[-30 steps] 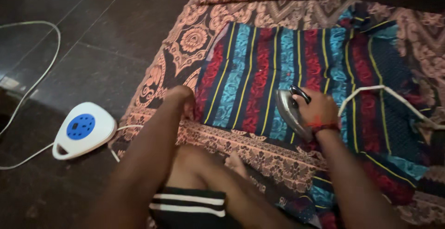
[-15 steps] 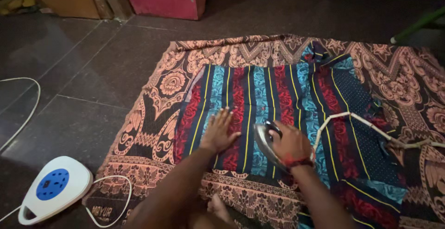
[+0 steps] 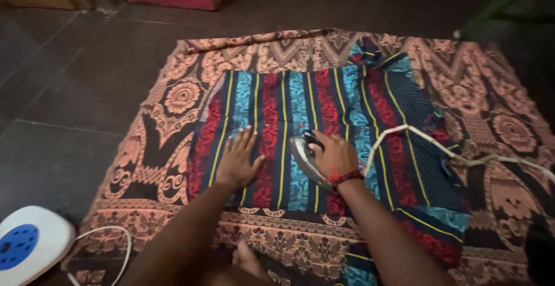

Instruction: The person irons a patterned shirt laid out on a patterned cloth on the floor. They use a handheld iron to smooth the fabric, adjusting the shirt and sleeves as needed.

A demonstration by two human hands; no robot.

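On striped cloth [image 3: 324, 118]: R hand [image 3: 333, 156] clamped round iron [image 3: 306, 160]. L hand [image 3: 238, 160] flat, fingers apart, just left of iron.

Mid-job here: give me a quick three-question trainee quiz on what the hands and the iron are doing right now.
1. True or false: the left hand lies flat on the striped cloth.
2. What does the right hand grip?
A. the iron
B. the white cord
C. the white and blue device
3. Fill in: the striped cloth lies on a patterned ____ spread over the dark floor.

Key: 1 true; 2 A; 3 blanket.
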